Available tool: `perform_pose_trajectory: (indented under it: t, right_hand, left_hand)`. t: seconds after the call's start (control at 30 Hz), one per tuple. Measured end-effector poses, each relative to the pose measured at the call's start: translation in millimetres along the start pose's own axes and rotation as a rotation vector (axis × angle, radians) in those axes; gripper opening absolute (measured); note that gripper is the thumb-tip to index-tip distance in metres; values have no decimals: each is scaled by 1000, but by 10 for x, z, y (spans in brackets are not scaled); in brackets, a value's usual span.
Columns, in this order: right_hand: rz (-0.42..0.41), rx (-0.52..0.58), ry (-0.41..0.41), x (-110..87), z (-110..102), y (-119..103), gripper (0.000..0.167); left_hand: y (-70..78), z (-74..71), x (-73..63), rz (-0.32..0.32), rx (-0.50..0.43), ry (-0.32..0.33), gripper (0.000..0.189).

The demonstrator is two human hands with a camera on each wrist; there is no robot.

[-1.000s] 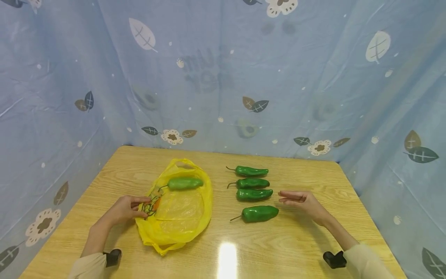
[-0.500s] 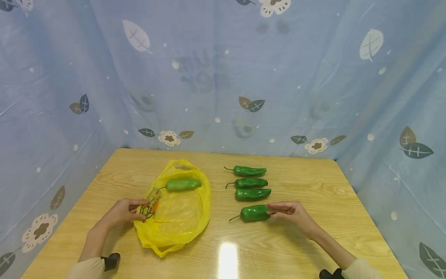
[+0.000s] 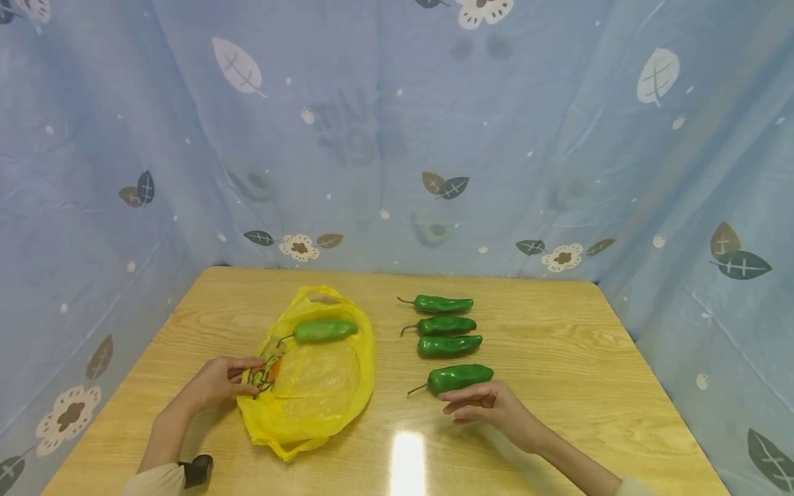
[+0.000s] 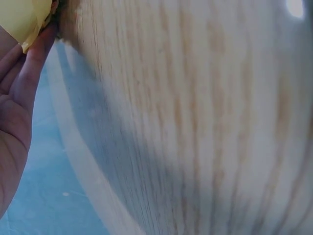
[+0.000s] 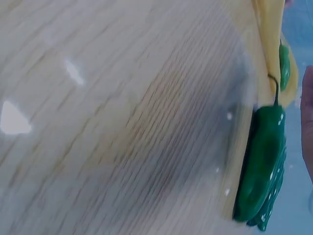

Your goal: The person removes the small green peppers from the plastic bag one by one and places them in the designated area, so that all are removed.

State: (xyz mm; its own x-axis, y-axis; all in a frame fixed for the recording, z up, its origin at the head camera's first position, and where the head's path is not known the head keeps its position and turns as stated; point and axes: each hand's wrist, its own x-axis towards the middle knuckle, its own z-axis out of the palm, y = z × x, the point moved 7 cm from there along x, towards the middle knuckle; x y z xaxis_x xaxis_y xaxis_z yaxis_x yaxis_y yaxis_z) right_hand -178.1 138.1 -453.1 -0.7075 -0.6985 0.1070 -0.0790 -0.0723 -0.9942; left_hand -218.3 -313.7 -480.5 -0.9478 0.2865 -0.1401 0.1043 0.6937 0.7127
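Note:
In the head view my left hand (image 3: 217, 386) pinches the left edge of a yellow plastic bag (image 3: 367, 365) lying spread on the table. A pale green pepper (image 3: 325, 331) shows inside the bag near its far end. My right hand (image 3: 486, 408) holds nothing; its fingers reach leftward just in front of the nearest dark green pepper (image 3: 460, 377), overlapping its lower edge. Behind that pepper lie three more green peppers, a far one (image 3: 443, 304), a middle one (image 3: 448, 324) and a near one (image 3: 449, 346). The right wrist view shows the large nearest pepper (image 5: 261, 161) with its curved stem.
The wooden table (image 3: 546, 331) ends at the back and sides against a blue patterned curtain (image 3: 347, 138). A bright light reflection falls on the near middle of the tabletop.
My right hand has moved left and toward me, from beside the row of peppers, past the nearest pepper's tip, to in front of it. The left hand stays on the bag.

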Motion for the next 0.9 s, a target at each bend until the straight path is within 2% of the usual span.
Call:
perform_pose_trajectory:
  t: [0.2,0.37,0.53,0.77,0.9]
  right_hand:
    - [-29,58,-34,89,156,-35,32]
    - [-27,86,18,258,310,8,32]
    - [-26,84,46,479,429,50,32]
    - [36,84,89,722,485,132,35]
    - [43,76,82,823,513,152,36]
  left_hand:
    - [23,-25,-8,12,26,23,57]
    - [18,-39,-23,22,17,27,57]
    - [-12,-31,4,19,47,37,57]
    - [-22,-3,1,8,54,31,57]
    - [-28,9,-11,3,56,30,56]
